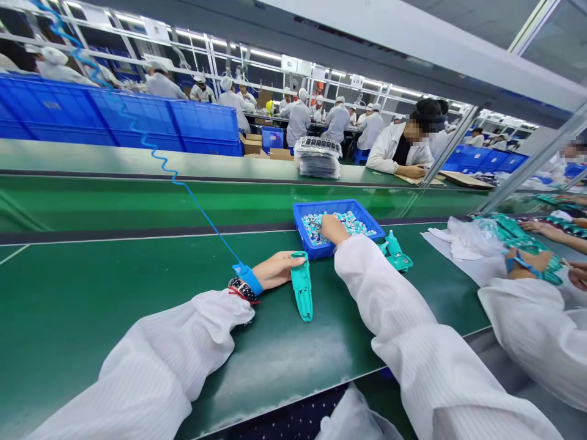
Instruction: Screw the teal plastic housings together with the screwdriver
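Note:
My left hand (275,269) is closed on the upper end of a long teal plastic housing half (301,292), which hangs over the green work surface with its hollow side showing. A blue wrist strap (250,278) with a coiled cord is around that wrist. My right hand (334,229) reaches into a blue plastic tray (321,250) full of small white and teal parts (355,221). Its fingers are pinched together among the parts, and what they grip is too small to make out. Just right of the tray lie more teal housing pieces (398,260).
At the right, a co-worker's hands (527,266) work beside a pile of teal pieces (509,232) and a clear plastic bag (474,235). A green conveyor (206,205) runs behind the tray. Beyond it stand stacked trays (317,159), blue crates (202,122) and a seated person (389,150).

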### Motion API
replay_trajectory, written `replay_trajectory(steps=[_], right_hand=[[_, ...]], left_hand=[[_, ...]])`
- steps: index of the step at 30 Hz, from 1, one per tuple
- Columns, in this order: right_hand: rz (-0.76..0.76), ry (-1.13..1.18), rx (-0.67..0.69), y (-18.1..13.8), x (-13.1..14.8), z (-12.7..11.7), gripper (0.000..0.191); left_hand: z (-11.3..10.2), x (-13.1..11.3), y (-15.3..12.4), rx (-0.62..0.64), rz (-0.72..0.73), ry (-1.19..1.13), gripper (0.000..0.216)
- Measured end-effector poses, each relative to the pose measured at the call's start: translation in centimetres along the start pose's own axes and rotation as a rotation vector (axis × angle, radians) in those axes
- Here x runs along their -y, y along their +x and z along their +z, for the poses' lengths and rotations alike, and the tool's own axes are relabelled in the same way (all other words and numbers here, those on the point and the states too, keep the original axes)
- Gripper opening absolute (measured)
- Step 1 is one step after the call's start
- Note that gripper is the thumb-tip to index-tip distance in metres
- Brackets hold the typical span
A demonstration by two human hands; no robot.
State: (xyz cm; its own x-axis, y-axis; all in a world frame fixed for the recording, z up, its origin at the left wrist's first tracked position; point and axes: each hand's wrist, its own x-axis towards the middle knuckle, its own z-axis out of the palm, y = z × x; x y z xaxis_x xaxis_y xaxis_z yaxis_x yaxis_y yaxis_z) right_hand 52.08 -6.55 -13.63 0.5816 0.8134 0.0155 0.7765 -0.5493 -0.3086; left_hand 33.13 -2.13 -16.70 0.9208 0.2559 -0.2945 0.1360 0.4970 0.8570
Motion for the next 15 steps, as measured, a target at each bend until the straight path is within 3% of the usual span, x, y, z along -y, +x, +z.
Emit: replay_trajectory(steps=[4,7,12,15], right_hand=[[0.011,-0.014,-0.003,0.0,0.0,0.1,0.029],[0.007,0.011,-0.034,0.2,-0.2,0.1,0.029],[-0.017,0.116,-0.112,-0.1,-0.2,-1.6,0.027],[-0.084,0.223,-0.147,-1.8,-0.4,-3.6,0.018]], left_hand=[[-0.1,0.0,-0.3,-0.041,-0.072,-0.162,0.013],[0.0,0.0,-0.6,0.003,-0.103,-0.245,0.012],[0.3,0.2,-1.0,0.014,-0.098,-0.183,0.013],[0.4,0.3,-1.1,0.088,-0.132,-0.13,0.025]])
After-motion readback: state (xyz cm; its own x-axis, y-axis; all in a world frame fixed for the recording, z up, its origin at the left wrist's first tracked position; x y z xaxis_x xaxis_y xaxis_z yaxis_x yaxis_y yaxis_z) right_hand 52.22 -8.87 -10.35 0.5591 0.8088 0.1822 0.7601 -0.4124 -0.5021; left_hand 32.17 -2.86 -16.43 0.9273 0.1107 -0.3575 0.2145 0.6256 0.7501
